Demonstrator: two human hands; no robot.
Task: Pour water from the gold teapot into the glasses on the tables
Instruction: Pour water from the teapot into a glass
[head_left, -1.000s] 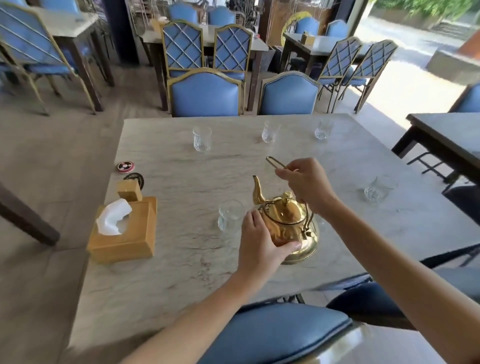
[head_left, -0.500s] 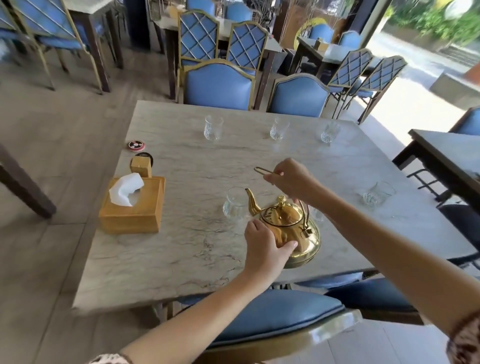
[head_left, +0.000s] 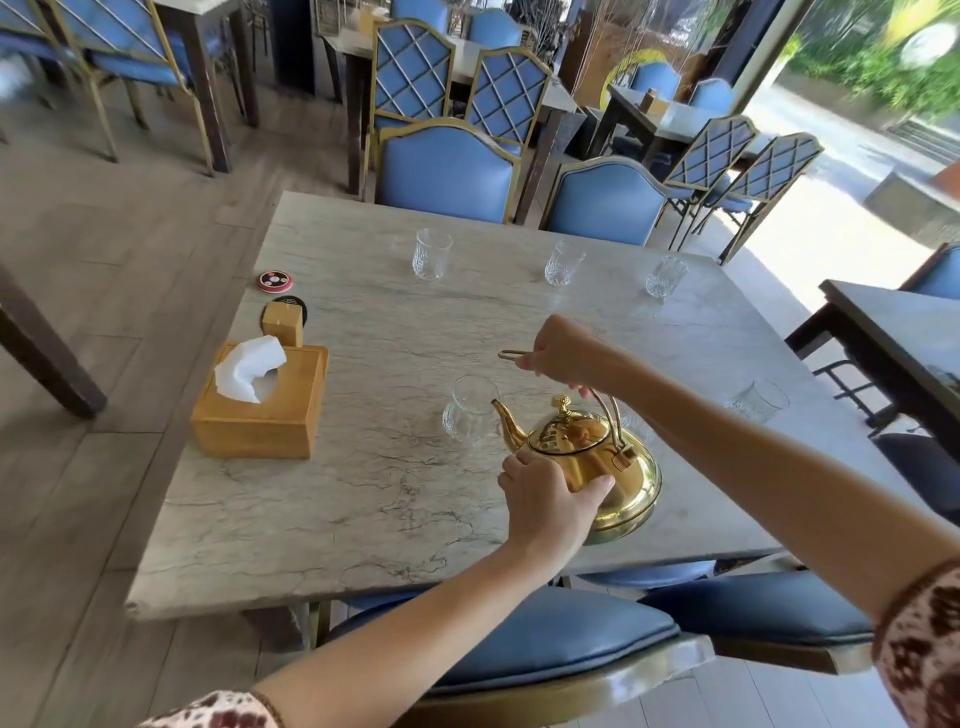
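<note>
The gold teapot (head_left: 597, 457) is tilted over the marble table (head_left: 363, 493), near its front edge. Its spout sits at the rim of a clear glass (head_left: 470, 410) just to its left. My right hand (head_left: 563, 351) grips the teapot's arched handle from above. My left hand (head_left: 550, 501) presses against the pot's lower side. Three more glasses stand along the far edge: far-left glass (head_left: 431, 254), middle glass (head_left: 563, 262) and far-right glass (head_left: 665, 277). Another glass (head_left: 758, 400) stands at the right, and one is partly hidden behind my right arm.
A wooden tissue box (head_left: 260, 402) with a small wooden block (head_left: 283, 323) behind it sits at the table's left side, near a red round disc (head_left: 274, 281). Blue chairs (head_left: 447, 174) line the far edge, and blue seats (head_left: 545, 639) sit below me. A dark table (head_left: 893, 327) stands to the right.
The teapot has shifted left and tipped, bringing its spout to the near glass. Both hands kept their hold. My view pulled back and now looks from further off.
</note>
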